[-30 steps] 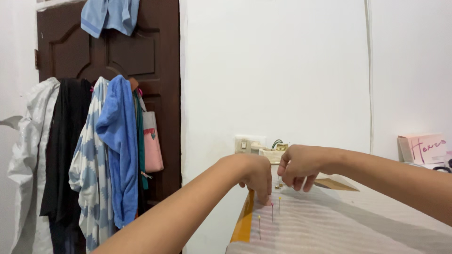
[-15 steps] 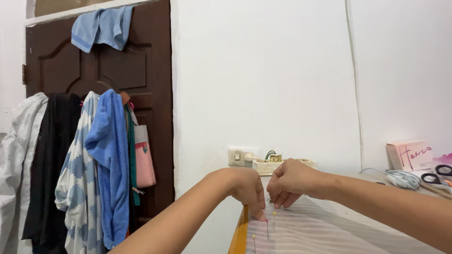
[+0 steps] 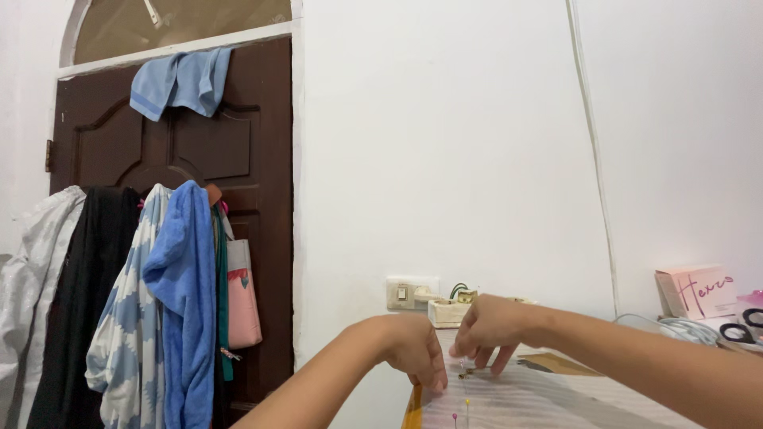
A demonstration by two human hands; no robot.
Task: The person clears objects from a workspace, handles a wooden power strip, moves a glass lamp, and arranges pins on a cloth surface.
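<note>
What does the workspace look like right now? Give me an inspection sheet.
Surface: table under pale ribbed fabric, yellow strip along its left edge.
Job's things: pins with coloured heads standing in the fabric near that edge.
Clutter: pink box, black scissors, cream holder by the wall.
Hands: left hand presses fingertips on the fabric; right hand pinches a pin beside it.
Cables: white cord running down the wall; coiled cord on the table.
Surroundings: dark door hung with clothes; wall socket.
</note>
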